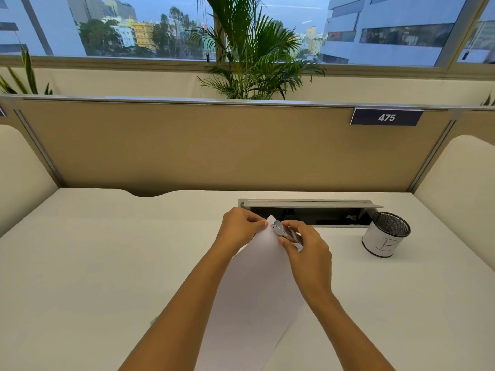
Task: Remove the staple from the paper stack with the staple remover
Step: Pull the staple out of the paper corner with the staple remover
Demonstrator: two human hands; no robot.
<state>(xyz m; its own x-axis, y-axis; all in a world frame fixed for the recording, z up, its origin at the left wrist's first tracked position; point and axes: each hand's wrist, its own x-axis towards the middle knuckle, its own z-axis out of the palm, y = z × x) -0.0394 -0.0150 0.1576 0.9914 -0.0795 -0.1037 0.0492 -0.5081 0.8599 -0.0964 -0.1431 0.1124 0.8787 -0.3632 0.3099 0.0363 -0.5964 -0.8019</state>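
A white paper stack (pixel 254 285) lies on the desk, turned so one corner points away from me. My left hand (pixel 238 228) pinches that far corner between thumb and fingers. My right hand (pixel 305 250) grips a small silver staple remover (pixel 285 232), whose tip rests against the paper's far corner, close to my left fingertips. The staple itself is too small to make out.
A black mesh pen cup (pixel 385 234) with a white wrap stands at the right. An open cable tray (pixel 308 212) is set into the white desk (pixel 93 263) just behind my hands. A tan partition (pixel 214 145) closes the back.
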